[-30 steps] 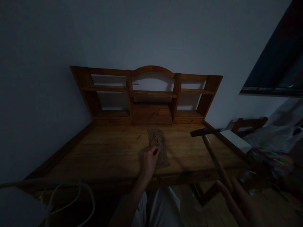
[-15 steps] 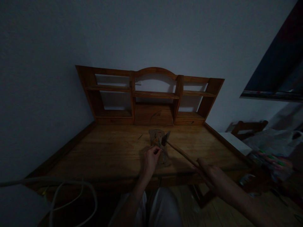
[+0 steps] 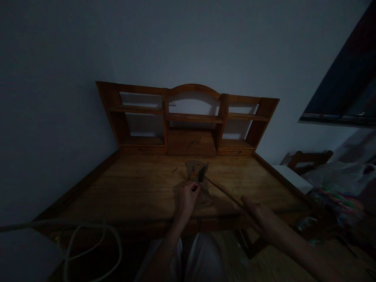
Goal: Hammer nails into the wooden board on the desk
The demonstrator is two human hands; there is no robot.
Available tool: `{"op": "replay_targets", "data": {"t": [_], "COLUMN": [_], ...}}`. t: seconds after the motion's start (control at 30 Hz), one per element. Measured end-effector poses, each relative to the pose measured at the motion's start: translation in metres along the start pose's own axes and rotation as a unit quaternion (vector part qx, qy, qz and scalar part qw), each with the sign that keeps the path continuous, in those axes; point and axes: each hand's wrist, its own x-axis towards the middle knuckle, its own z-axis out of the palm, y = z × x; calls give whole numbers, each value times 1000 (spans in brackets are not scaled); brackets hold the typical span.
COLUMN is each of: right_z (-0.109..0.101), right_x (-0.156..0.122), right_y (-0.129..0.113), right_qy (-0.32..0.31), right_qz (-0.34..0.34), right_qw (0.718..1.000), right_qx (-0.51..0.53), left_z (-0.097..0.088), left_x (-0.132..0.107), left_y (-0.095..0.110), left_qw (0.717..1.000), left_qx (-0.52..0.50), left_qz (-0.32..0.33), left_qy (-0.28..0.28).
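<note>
My right hand (image 3: 254, 213) is wrapped round the light wooden handle (image 3: 223, 190) of a long tool. Its dark, flat head (image 3: 201, 174) is over a crumpled brown sheet (image 3: 202, 199), cloth or paper, on the desk. Dim light hides whether the head is a hoe's, an axe's or a hammer's. Close beside that head, my left hand (image 3: 188, 194) has its thumb and fingers pinched together over the sheet. What they hold, if anything, is too small and dark to name. An orange-brown piece (image 3: 193, 176) and thin dark bits lie on the sheet.
The wooden desk (image 3: 141, 184) has a shelf unit (image 3: 192, 117) along its back. A thin dark sliver (image 3: 175, 170) lies left of the sheet. A pale cable (image 3: 117, 243) loops at lower left. To the right are a chair (image 3: 311, 157) and plastic bags (image 3: 343, 178).
The tool's head has shifted slightly left and now stands nearer my left fingertips. My right hand moved a little left with the handle. My left hand stays almost in place.
</note>
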Motion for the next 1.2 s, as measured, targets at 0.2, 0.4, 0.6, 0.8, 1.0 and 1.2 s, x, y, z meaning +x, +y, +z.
{"op": "replay_targets", "data": {"t": [0.2, 0.4, 0.6, 0.8, 1.0, 1.2], "right_z": [9, 2, -1, 8, 13, 4], "right_x": [2, 0, 3, 3, 0, -6], "right_y": [0, 1, 4, 0, 8, 7], "right_qy": [-13, 12, 32, -7, 33, 90], "right_qz": [-9, 7, 9, -10, 19, 40], "right_qw": [1000, 1000, 999, 999, 998, 994], "right_qx": [-2, 3, 2, 36, 48, 52], "left_z": [2, -1, -1, 1, 3, -2], "left_x": [0, 0, 0, 1, 2, -3], "left_y": [-5, 1, 1, -3, -6, -1], "left_qw": [1000, 1000, 1000, 1000, 1000, 997], "left_qx": [-4, -1, 8, 1, -10, 5], "left_qz": [-8, 0, -7, -2, -1, 18], "left_qy": [-4, 3, 2, 0, 6, 81]}}
